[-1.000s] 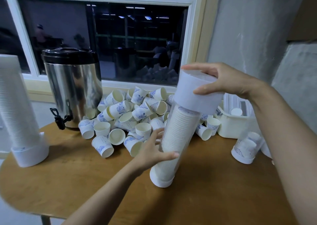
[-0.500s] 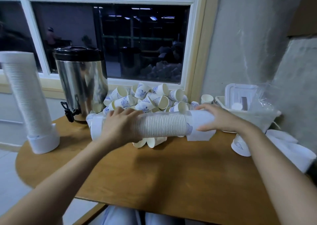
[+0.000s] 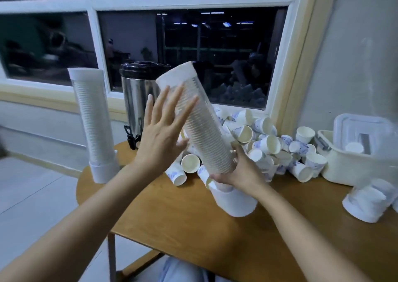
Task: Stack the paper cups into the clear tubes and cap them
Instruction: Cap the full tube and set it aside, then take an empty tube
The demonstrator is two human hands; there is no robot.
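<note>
You had swung the clear tube [image 3: 200, 129] up from lying level between your hands to a steep tilt, its top leaning left toward the window. It was packed along its length with nested paper cups, their rims showing as fine ribs through the plastic. A small white cap [image 3: 174, 75] sat on the raised end and a wide white cap [image 3: 234, 200] on the lower end, down at the table [image 3: 172, 228]. Your left hand [image 3: 161, 135] was flat, its fingers [image 3: 170, 105] straight and spread wide against the tube's upper side, holding nothing. Your right hand [image 3: 241, 172] gripped the tube just above the wide cap, curled round it. Behind it loose cups [image 3: 265, 144] lay heaped beside the metal urn [image 3: 137, 96]. Near the table's left edge a second filled tube [image 3: 92, 118] stood upright.
</note>
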